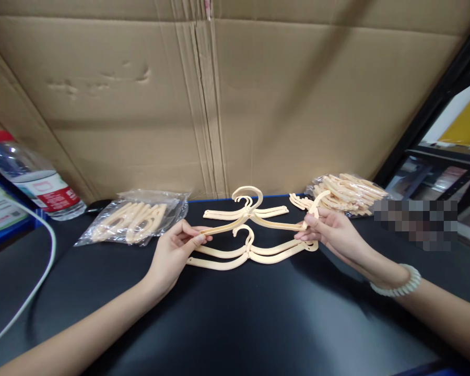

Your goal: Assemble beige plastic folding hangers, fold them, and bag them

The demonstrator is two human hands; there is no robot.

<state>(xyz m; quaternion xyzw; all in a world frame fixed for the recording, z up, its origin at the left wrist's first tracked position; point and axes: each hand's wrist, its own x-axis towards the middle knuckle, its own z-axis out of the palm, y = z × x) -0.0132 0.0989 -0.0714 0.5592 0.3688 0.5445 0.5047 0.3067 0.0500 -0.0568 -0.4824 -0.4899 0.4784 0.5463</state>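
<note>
A cream plastic clothes hanger is held raised above the table, its hook pointing up and away. My left hand pinches the left arm's tip between thumb and fingers. At the other end, my right hand is closed on a curved cream piece that meets the hanger's right tip; whether the two are joined I cannot tell. Below lies a folding hanger with doubled arms, its right end partly behind my right fingers. Behind the held one, another hanger rests flat with its hooks upward.
A clear bag of cream parts lies left, and a fuller bag lies right beside loose cream pieces. A water bottle and white cable are at left. Cardboard stands behind the black table.
</note>
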